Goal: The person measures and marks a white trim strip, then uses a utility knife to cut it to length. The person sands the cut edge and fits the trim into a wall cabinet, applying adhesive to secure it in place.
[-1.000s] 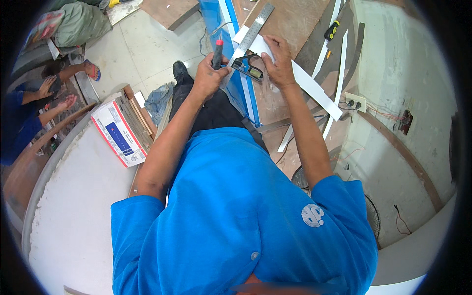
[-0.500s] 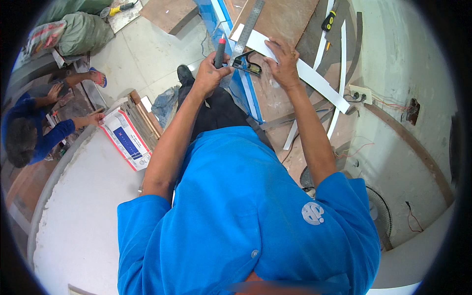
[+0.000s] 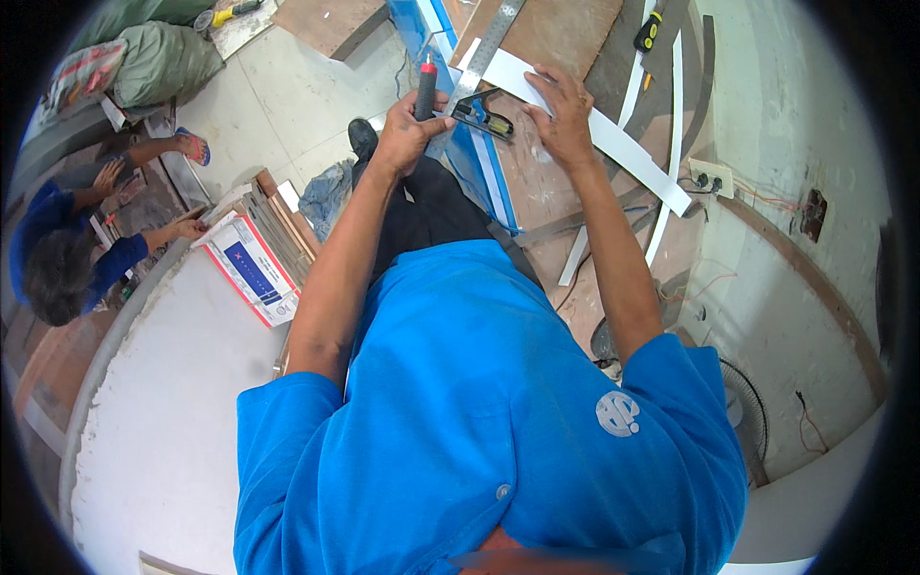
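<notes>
The left hand (image 3: 407, 134) is closed around a black tool (image 3: 425, 88) with a red tip, held upright at the bench's (image 3: 565, 38) left edge. Its grip touches the square (image 3: 482, 67), whose steel blade runs diagonally up across the bench. The right hand (image 3: 561, 120) lies flat with fingers spread, grasping nothing, pressing down a white strip (image 3: 613, 144) just beside the square's head. A yellow screwdriver (image 3: 649, 32) lies near the far edge.

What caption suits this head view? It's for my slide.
Left hand grips a knife; right hand presses a white strip.
</notes>
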Tool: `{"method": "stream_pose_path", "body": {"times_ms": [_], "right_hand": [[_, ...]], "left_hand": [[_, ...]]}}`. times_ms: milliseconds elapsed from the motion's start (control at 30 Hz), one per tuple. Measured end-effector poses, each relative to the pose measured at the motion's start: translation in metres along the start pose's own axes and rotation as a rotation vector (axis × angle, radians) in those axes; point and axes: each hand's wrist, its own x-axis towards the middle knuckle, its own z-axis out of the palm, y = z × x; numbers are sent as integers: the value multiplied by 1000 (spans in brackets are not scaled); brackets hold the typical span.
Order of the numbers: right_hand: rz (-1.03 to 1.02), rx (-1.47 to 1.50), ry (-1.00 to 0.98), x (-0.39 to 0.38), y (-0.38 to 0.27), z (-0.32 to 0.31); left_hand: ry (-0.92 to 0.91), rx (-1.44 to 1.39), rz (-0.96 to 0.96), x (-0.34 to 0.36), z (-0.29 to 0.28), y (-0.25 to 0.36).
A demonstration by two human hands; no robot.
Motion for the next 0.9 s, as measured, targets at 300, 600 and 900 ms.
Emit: {"method": "stream_pose_path", "body": {"times_ms": [300,600,900], "right_hand": [[29,14,-24,-1,0,-3],[28,17,-32,0,2,-4],[-16,143,198,54,-34,19]], "left_hand": [[-8,62,0,-1,0,13],[-23,120,16,3,-5,19],[-51,105,3,6,-9,17]]}}
